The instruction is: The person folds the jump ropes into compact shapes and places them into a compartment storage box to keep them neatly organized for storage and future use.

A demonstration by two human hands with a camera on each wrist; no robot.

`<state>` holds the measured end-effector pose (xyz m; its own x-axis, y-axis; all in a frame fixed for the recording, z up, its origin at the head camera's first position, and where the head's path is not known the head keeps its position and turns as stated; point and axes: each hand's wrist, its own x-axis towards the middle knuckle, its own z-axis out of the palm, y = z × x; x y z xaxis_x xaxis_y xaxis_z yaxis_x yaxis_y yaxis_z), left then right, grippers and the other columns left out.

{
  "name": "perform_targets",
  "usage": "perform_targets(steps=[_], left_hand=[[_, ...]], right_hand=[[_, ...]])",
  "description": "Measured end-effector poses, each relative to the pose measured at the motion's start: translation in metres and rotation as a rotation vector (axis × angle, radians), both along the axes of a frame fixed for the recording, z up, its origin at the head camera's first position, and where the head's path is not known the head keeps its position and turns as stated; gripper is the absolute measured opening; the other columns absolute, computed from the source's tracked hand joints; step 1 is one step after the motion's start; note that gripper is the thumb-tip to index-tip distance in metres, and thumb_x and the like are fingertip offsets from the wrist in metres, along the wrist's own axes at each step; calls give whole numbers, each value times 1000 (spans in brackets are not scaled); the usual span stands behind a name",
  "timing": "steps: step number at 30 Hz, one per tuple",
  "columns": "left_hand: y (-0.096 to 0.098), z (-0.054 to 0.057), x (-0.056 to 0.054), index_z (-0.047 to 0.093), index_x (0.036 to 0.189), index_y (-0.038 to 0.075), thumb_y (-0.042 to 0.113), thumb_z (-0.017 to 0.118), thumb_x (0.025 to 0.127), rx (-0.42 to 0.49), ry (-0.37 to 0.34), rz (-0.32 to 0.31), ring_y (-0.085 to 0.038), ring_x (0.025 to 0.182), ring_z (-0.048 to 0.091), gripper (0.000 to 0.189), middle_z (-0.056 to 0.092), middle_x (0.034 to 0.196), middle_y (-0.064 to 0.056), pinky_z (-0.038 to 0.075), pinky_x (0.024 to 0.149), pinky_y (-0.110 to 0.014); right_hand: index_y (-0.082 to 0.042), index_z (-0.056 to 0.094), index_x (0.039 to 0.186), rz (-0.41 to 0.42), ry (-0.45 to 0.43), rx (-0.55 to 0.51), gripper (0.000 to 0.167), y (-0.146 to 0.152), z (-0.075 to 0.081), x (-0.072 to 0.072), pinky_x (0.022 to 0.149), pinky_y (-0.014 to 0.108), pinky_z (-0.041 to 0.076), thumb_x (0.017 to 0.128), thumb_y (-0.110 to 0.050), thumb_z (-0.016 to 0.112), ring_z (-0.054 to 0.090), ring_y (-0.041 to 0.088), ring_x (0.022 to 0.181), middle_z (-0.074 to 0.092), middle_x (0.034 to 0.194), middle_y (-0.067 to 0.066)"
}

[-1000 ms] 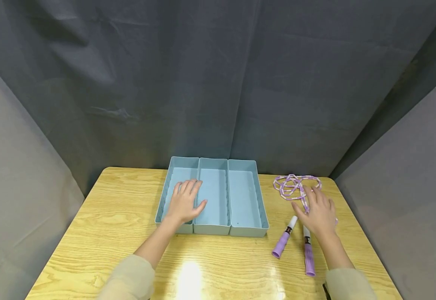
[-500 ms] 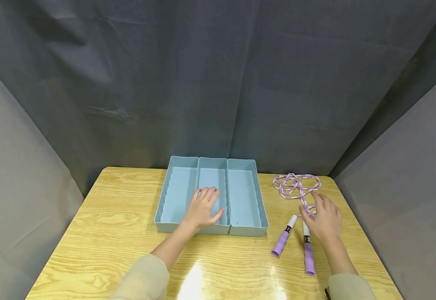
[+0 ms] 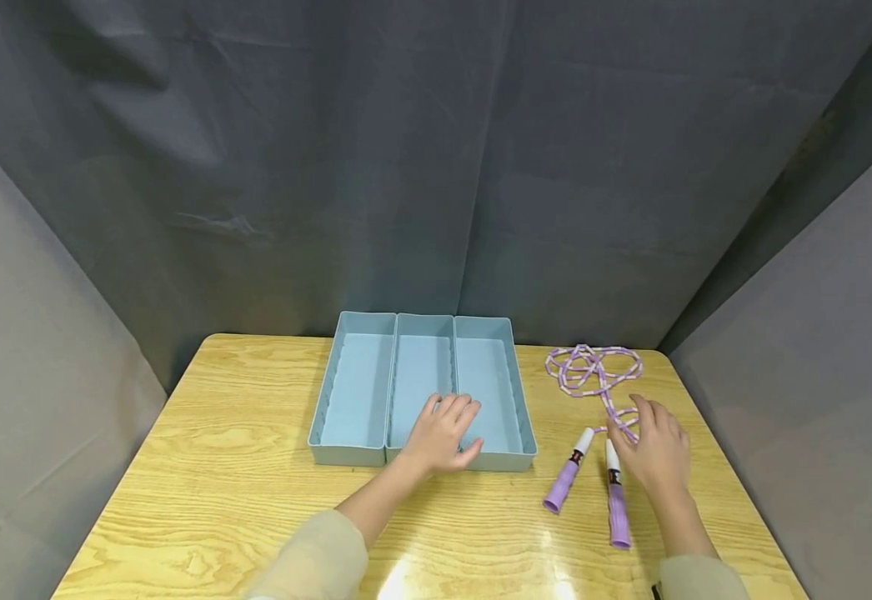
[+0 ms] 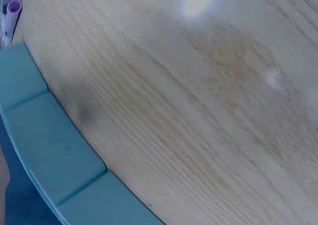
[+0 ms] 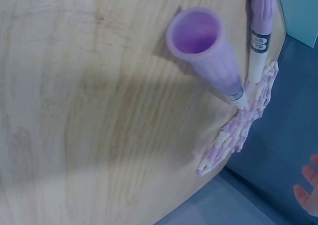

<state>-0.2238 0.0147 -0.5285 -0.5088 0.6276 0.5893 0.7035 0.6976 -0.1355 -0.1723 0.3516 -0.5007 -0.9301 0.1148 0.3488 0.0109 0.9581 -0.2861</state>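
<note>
A jump rope lies at the right of the table in the head view, its purple-and-white beaded cord (image 3: pixel 607 403) looped behind two purple handles with white ends, the left handle (image 3: pixel 562 487) and the right handle (image 3: pixel 619 518). Beside the cord's small loop, my right hand (image 3: pixel 655 454) hovers with loosely bent, spread fingers, holding nothing. My left hand (image 3: pixel 439 437), fingers spread and bare, is over the near ends of the middle and right blue trays (image 3: pixel 507 461). In the right wrist view a handle (image 5: pixel 218 66) points its flared end at the camera; fingertips (image 5: pixel 302 195) show at the edge.
Three light blue trays stand side by side at the back middle; the left one (image 3: pixel 348 456) has nothing in it. The wooden table (image 3: pixel 203 450) ends at a dark curtain (image 3: pixel 331 167) behind, with pale cloth walls (image 3: pixel 31 375) on both sides.
My left hand has moved right, from over the left tray to between the middle and right ones. My right hand has drawn slightly back and right from the cord. The rope and trays stay put.
</note>
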Motion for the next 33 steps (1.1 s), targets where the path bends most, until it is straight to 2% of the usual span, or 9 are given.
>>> perform_targets(steps=[4, 9, 18, 26, 33], left_hand=[[12, -7, 2, 52, 115, 13, 46, 49, 79, -12, 54, -40, -18, 99, 51, 49, 54, 109, -1, 44, 85, -37], [25, -14, 7, 53, 114, 14, 46, 49, 79, -34, 63, -60, -16, 99, 52, 48, 54, 110, 0, 45, 86, -37], [50, -15, 17, 57, 110, 16, 48, 48, 79, -57, 117, -87, -12, 93, 51, 45, 55, 104, 5, 43, 82, -31], [75, -20, 29, 54, 112, 18, 47, 50, 79, -111, 89, -79, -9, 91, 49, 44, 53, 104, 7, 42, 81, -27], [91, -25, 40, 53, 113, 20, 48, 51, 80, -165, 49, -65, -7, 88, 47, 44, 51, 104, 9, 38, 75, -22]], right_hand=[[-7, 40, 129, -9, 23, -1, 56, 4, -9, 1, 86, 62, 31, 85, -38, 56, 41, 44, 110, 43, 123, 23], [-6, 41, 127, -19, 31, -8, 54, 8, -14, 2, 84, 62, 32, 85, -37, 56, 41, 44, 109, 44, 121, 23], [-4, 43, 126, -49, -1, -2, 55, 13, -22, 6, 82, 63, 33, 85, -37, 57, 41, 45, 108, 44, 121, 25], [-3, 44, 122, -57, 10, 6, 53, 15, -29, 7, 77, 63, 35, 83, -36, 58, 43, 46, 105, 46, 118, 26], [-2, 43, 122, -55, -38, 4, 52, 15, -32, 10, 78, 63, 35, 85, -36, 56, 41, 47, 108, 44, 121, 28]])
